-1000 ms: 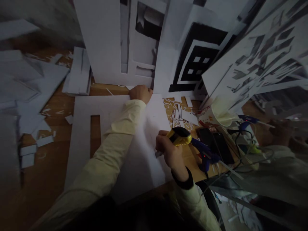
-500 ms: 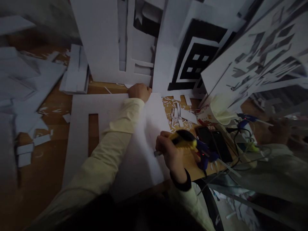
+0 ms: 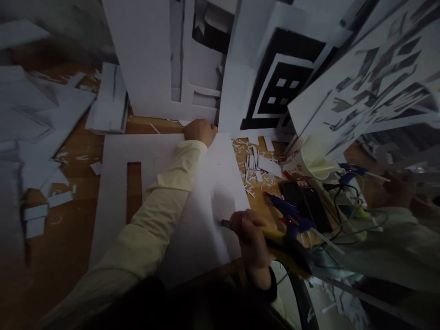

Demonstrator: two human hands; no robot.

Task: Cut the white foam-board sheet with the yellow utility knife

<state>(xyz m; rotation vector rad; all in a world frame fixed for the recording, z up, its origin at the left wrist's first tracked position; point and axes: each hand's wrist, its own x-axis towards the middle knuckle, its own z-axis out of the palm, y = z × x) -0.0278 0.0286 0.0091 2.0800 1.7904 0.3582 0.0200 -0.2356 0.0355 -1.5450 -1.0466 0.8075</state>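
Note:
A sheet of white foam board [image 3: 192,229] with a narrow rectangular cut-out lies flat on the wooden table. At its far edge rests my left hand [image 3: 200,131], closed, its knuckles up; the fingertips are hidden, so what they hold, if anything, does not show. My right hand [image 3: 252,233] is closed around a yellow and black utility knife [image 3: 280,240], somewhat blurred. Its metal tip points left, over the right part of the board; whether the blade touches the surface I cannot tell.
White cut-out panels [image 3: 144,59] stand behind the board. Scraps [image 3: 257,165] lie right of it, near a paper bucket [image 3: 299,160], phones [image 3: 316,208] and a blue glue gun [image 3: 288,215]. Another person's hand [image 3: 398,188] is at the far right. Offcuts [image 3: 51,114] cover the left.
My right hand has come slightly down and towards me, and the knife's handle has swung lower, uncovering the glue gun's nozzle. My left hand and the board have stayed put.

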